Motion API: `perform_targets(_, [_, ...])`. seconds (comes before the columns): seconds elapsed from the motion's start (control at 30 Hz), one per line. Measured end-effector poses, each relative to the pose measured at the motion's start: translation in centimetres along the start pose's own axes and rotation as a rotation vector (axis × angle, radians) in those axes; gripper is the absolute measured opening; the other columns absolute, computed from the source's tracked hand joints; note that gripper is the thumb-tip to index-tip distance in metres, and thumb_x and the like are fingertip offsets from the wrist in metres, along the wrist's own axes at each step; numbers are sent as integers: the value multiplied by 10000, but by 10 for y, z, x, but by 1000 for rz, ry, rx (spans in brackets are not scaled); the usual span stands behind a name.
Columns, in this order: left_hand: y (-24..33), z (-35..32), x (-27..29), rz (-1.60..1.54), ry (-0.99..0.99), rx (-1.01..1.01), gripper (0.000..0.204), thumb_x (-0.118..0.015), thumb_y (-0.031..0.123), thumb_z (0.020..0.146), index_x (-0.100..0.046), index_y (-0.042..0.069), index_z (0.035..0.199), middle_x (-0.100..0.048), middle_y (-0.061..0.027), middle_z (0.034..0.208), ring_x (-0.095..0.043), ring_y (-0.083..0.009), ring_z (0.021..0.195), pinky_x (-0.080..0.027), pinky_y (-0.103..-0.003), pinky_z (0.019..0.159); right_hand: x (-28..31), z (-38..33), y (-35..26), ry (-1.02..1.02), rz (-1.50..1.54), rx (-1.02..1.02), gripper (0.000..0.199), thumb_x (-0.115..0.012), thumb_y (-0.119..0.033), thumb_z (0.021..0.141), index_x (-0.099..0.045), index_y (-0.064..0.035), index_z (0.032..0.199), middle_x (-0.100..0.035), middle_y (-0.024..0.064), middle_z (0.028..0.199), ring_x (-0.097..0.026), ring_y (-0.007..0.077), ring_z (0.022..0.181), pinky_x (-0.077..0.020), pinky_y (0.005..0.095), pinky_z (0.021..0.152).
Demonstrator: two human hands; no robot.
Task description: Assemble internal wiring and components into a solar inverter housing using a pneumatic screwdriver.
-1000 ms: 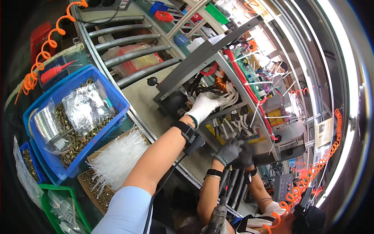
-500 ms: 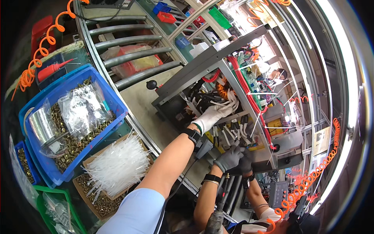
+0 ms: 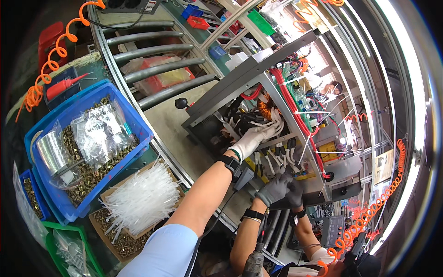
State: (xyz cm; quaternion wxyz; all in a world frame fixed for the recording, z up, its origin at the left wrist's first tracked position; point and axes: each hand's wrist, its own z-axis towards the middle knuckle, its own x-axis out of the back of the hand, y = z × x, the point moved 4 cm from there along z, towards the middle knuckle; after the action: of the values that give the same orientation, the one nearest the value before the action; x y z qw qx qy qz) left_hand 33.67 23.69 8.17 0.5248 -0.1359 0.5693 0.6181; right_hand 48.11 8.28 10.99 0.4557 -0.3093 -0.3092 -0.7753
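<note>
My left hand (image 3: 251,140), in a white glove with a dark band at the wrist, reaches into an open metal equipment chassis (image 3: 221,102). Its fingers are closed around a bunch of white-sleeved cables (image 3: 276,123), just below a copper-wound coil (image 3: 265,107); the fingertips are partly hidden among them. Black cables (image 3: 244,123) crowd the space beside the hand. My right hand is out of view. A co-worker's two grey-gloved hands (image 3: 275,190) work together at the chassis's lower edge, near more white-ended cables (image 3: 272,165). What they hold cannot be made out.
Left of my arm stand a blue bin (image 3: 144,134) of brass-coloured fasteners and bags, a pile of white cable ties (image 3: 140,196) and a green bin (image 3: 92,249). Conveyor rollers (image 3: 159,55) lie beyond. A power tool (image 3: 254,263) and coiled orange hoses (image 3: 364,221) are nearby.
The whole view has shifted slightly. My left hand stays at the white-sleeved cables inside the chassis. The co-worker's grey-gloved hands have moved a little at its lower edge.
</note>
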Motion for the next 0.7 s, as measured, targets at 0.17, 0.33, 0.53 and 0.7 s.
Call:
perform_targets(0.17, [13,-7,-1,111,-121,-24,561,-627,401,956,-545,40,1377,-608,-4,1286,-514,-66,1144,-365,-253,1027,8,10,7,-149,118,67,365,-574,-85,866,-520,-94,1228,-616,87,1000,-600,224,837,-513,316,649])
perform_targets(0.33, [29,-12,0,125,-301,-41,583,-596,277,976,-411,18,1463,-450,-72,1492,-395,-118,1359,-263,-260,1135,13,10,2,-237,232,65,432,-596,-87,848,-493,-90,1268,-616,82,979,-600,207,805,-509,301,630])
perform_targets(0.53, [25,-9,3,185,-480,-61,693,-563,135,974,-183,-23,1531,-218,-116,1612,-230,-152,1468,-175,-282,1187,30,11,-13,-349,485,-24,515,-622,-88,827,-460,-86,1315,-616,77,954,-601,186,766,-504,284,607])
perform_targets(0.7, [25,5,-2,414,-447,3,753,-622,235,951,-212,-50,1514,-268,-134,1590,-253,-158,1458,-197,-275,1179,98,-42,-6,-521,896,-269,586,-643,-89,808,-432,-82,1355,-616,73,933,-601,169,733,-500,270,589])
